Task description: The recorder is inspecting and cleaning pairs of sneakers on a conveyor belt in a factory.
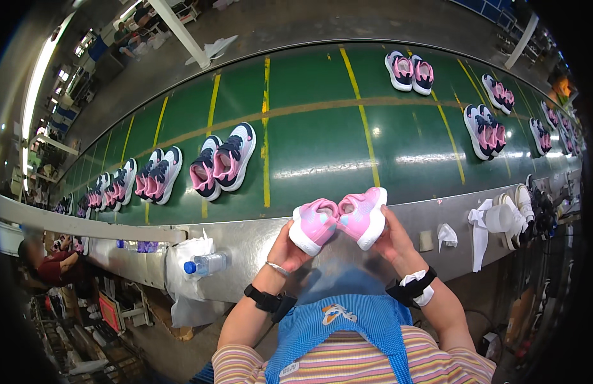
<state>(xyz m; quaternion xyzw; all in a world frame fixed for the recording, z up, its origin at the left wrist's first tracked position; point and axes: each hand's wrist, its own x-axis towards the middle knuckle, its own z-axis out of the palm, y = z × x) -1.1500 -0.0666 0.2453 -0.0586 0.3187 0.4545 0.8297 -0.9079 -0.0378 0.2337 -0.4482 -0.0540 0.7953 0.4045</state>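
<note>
Two small pink sneakers with white soles are held up side by side over the metal edge of the line. My left hand (289, 251) is closed round the left pink sneaker (314, 225), gripping its outer side. Closed on the outer side of the right pink sneaker (363, 216) is my right hand (394, 239). The shoes tilt toward each other and touch or nearly touch in the middle, heels toward me. Beyond them, a pair of pink, white and dark sneakers (223, 160) rests on the green belt (316, 141).
More shoe pairs stand along the belt, including one pair (410, 72) at the far side. On the metal ledge (258, 246) lie a water bottle (207, 264) at left and a crumpled white tissue (447, 235) at right. White shoes (515, 214) sit farther right. Another person (50, 259) is at far left.
</note>
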